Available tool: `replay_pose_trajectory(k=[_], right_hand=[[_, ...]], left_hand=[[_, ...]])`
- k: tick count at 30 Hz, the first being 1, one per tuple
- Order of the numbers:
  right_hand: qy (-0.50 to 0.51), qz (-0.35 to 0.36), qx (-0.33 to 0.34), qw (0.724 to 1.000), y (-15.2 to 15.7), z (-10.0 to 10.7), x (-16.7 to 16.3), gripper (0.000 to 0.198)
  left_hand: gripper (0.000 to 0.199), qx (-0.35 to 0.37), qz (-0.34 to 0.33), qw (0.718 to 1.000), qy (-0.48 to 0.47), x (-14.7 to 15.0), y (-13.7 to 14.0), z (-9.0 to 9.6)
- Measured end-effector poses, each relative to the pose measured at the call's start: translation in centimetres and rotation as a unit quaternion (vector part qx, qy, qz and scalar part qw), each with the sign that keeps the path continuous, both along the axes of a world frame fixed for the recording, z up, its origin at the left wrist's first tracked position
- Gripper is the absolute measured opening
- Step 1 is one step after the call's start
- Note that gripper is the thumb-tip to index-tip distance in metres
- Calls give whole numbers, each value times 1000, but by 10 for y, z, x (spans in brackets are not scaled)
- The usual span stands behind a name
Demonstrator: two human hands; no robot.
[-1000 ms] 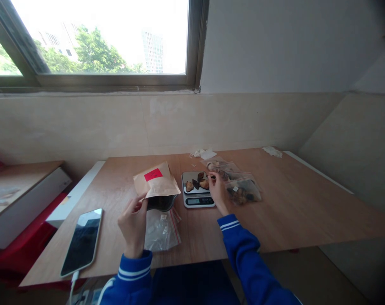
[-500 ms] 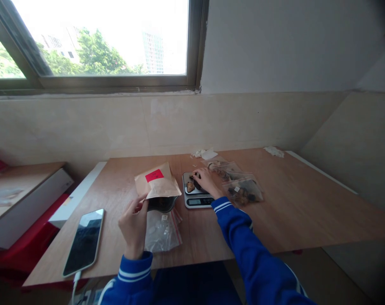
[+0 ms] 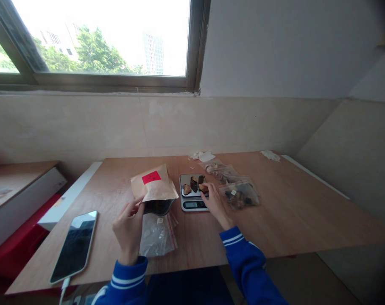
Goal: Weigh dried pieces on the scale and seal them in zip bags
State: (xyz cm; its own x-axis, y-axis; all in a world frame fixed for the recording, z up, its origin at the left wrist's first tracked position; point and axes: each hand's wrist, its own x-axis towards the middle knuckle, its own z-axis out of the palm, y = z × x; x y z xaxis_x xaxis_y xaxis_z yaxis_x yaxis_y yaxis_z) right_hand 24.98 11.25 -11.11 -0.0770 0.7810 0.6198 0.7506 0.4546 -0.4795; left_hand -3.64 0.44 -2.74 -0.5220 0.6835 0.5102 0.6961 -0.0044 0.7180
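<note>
My left hand (image 3: 129,224) pinches the lower edge of a brown paper pouch (image 3: 160,188) with a red label. The pouch tilts toward me, its dark mouth open above some clear zip bags (image 3: 157,241). On the steel plate of a small kitchen scale (image 3: 184,206) lie several dried brown and black pieces (image 3: 194,185), possibly mushroom or herb slices. My right hand (image 3: 215,203) reaches over the scale's right side, thumb and fingertips around the rightmost dried piece (image 3: 201,181). The fingers partly cover that piece, and the display's digits are too small to read.
Filled zip bags (image 3: 241,195) lie right of the scale, close to my right hand. White scraps (image 3: 197,156) sit behind it, with another white scrap (image 3: 270,156) farther right. A phone (image 3: 74,245) on a cable rests at the table's left front.
My right hand has drawn back from the middle of the plate to its right side, uncovering the dried pieces. My left hand still holds the pouch. The whole view has shifted slightly.
</note>
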Motion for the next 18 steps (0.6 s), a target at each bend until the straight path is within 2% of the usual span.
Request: replay_pose_trajectory(k=[9, 14, 18], right_hand=[[-1, -16, 6, 1000, -1, 0, 1, 26], [-9, -14, -15, 1000, 1, 2, 1, 30], [28, -17, -35, 999, 5, 4, 2, 27]], left_hand=[[22, -5, 9, 1000, 15, -1, -1, 2], [24, -5, 1, 1000, 11, 0, -2, 2], [24, -4, 0, 1000, 7, 0, -2, 2]])
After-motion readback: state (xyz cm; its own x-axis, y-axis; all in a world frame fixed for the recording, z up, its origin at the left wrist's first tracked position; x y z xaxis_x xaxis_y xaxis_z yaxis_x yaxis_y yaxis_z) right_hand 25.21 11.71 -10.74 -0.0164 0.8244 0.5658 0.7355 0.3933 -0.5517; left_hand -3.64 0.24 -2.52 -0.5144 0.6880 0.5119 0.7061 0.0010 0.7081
